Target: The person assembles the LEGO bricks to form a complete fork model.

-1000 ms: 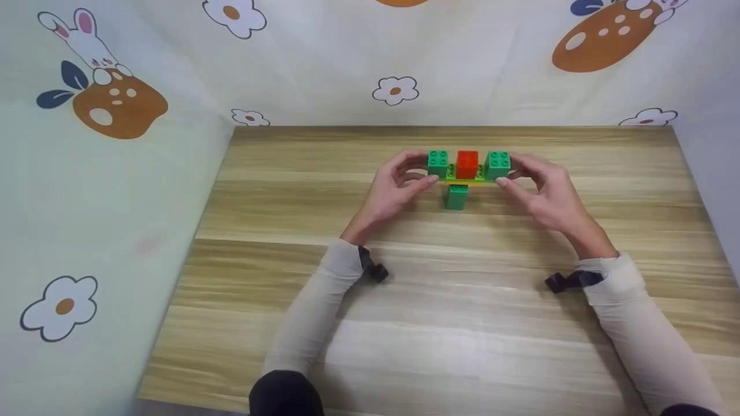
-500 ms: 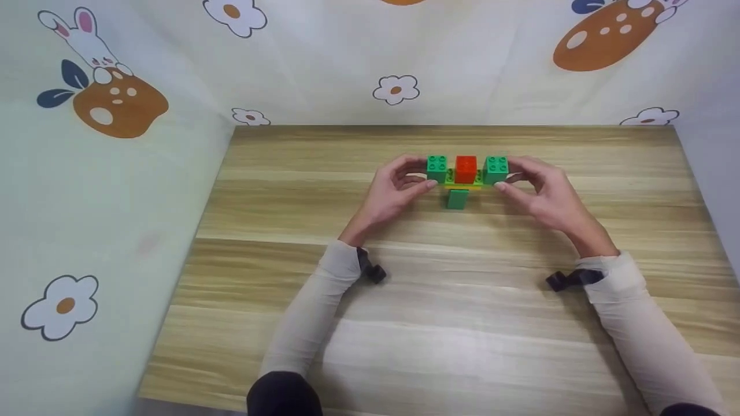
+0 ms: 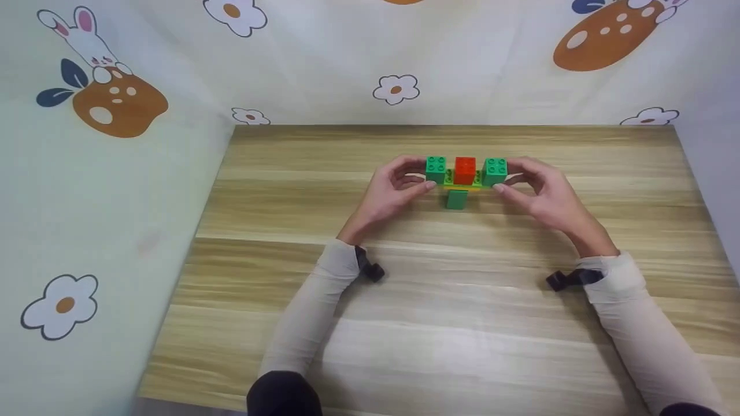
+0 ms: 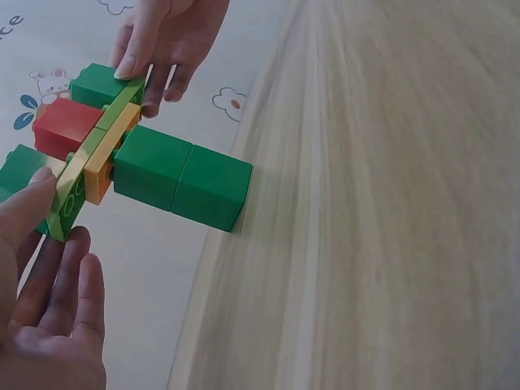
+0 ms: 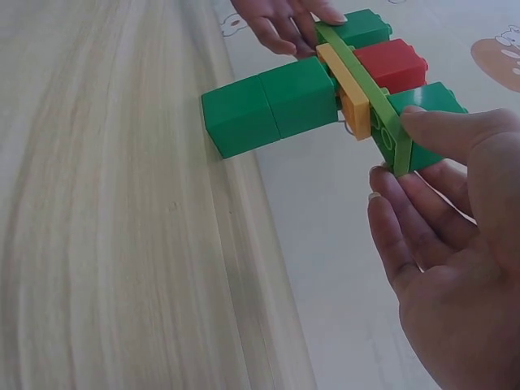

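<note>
A column of two dark green toy bricks [image 4: 183,177] stands on the wooden table. Over it lies a small yellow-orange plate [image 5: 344,91], then a longer light green plate layer [image 5: 375,99]. On that layer sit a left green brick [image 3: 436,170], a red brick [image 3: 465,171] in the middle and a right green brick [image 3: 495,172]. My left hand [image 3: 388,190] pinches the layer's left end with its brick, thumb at the front. My right hand [image 3: 546,195] pinches the right end likewise. Whether plate and column are fully joined, I cannot tell.
The wooden table [image 3: 451,323] reaches back to a wall cloth [image 3: 324,69] printed with flowers and rabbits. The bricks stand near the table's far edge. A dark wrist camera [image 3: 373,271] sits on the left wrist, another on the right.
Both hands have lowered the upper bricks and plates slightly, toward the column. The column's top studs, visible a second ago in the head view, are now covered. Over the last half second little moved.
</note>
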`<state>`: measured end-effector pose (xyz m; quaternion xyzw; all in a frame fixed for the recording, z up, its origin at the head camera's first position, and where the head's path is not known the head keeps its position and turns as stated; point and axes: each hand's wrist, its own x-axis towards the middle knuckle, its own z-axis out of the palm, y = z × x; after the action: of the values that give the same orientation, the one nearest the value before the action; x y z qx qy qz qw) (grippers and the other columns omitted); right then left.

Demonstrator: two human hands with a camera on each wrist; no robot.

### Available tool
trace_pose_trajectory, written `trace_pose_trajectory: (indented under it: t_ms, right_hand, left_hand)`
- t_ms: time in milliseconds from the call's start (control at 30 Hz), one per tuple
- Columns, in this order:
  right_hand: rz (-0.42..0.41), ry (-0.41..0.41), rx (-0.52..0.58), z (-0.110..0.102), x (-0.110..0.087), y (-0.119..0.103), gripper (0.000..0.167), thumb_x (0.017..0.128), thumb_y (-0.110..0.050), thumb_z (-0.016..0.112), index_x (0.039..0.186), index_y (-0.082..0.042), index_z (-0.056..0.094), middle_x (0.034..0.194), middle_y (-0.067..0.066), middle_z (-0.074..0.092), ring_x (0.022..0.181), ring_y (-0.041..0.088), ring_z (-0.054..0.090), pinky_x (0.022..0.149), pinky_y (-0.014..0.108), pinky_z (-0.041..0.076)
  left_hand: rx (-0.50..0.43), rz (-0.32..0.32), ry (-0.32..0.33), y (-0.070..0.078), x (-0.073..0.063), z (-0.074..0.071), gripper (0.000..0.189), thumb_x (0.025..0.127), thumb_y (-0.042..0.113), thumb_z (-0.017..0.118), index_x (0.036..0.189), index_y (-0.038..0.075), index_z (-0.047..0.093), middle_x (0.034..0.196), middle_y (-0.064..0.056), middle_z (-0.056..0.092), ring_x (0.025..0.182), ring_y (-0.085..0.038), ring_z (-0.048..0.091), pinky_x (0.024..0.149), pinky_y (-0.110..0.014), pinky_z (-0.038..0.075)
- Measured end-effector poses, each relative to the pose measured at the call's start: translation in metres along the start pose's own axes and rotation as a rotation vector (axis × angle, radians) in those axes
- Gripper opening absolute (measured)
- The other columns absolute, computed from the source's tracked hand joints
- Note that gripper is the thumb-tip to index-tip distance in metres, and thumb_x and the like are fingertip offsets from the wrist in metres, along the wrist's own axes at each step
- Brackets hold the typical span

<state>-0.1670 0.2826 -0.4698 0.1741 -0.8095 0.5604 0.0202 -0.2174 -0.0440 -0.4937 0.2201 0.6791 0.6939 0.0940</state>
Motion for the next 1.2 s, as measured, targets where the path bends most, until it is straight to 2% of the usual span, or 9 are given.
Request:
trace_pose_trajectory:
  t_ms: [367, 533, 867, 1200]
  right_hand:
    - [-0.014, 0.002, -0.046, 0.0028, 0.0016, -0.0010, 0.042, 0.097, -0.005, 0.080, 0.138, -0.004, 0.070, 0.122, 0.010, 0.076, 0.104, 0.013, 0.072, 0.097, 0.018, 0.058]
    - [-0.017, 0.005, -0.059, 0.0024, 0.0020, -0.0003, 0.042, 0.097, -0.004, 0.080, 0.138, -0.003, 0.070, 0.123, 0.010, 0.076, 0.108, 0.011, 0.071, 0.096, 0.016, 0.058]
    - [-0.023, 0.004, -0.074, 0.0035, 0.0023, 0.0018, 0.042, 0.100, -0.004, 0.077, 0.141, -0.004, 0.070, 0.126, 0.000, 0.073, 0.114, 0.006, 0.068, 0.096, 0.014, 0.058]
    - [-0.028, 0.002, -0.084, 0.0044, 0.0017, 0.0019, 0.041, 0.100, -0.004, 0.076, 0.141, -0.008, 0.071, 0.127, 0.000, 0.073, 0.115, 0.006, 0.068, 0.095, 0.014, 0.057]
  left_hand:
    - [-0.050, 0.015, -0.005, -0.0046, 0.0010, -0.0035, 0.048, 0.091, 0.003, 0.086, 0.135, 0.000, 0.067, 0.129, -0.016, 0.073, 0.120, -0.025, 0.071, 0.110, -0.043, 0.060]
    - [-0.052, 0.018, -0.007, -0.0046, 0.0008, -0.0031, 0.048, 0.091, 0.003, 0.086, 0.135, 0.000, 0.066, 0.129, -0.016, 0.073, 0.119, -0.025, 0.072, 0.110, -0.044, 0.060]
    - [-0.061, 0.000, -0.008, -0.0042, -0.0003, -0.0025, 0.046, 0.089, 0.001, 0.088, 0.130, -0.001, 0.068, 0.127, -0.016, 0.073, 0.115, -0.024, 0.073, 0.109, -0.042, 0.060]
    - [-0.044, -0.004, -0.005, -0.0039, -0.0020, -0.0020, 0.042, 0.089, 0.002, 0.087, 0.126, -0.001, 0.067, 0.126, -0.015, 0.073, 0.114, -0.023, 0.073, 0.109, -0.040, 0.060]
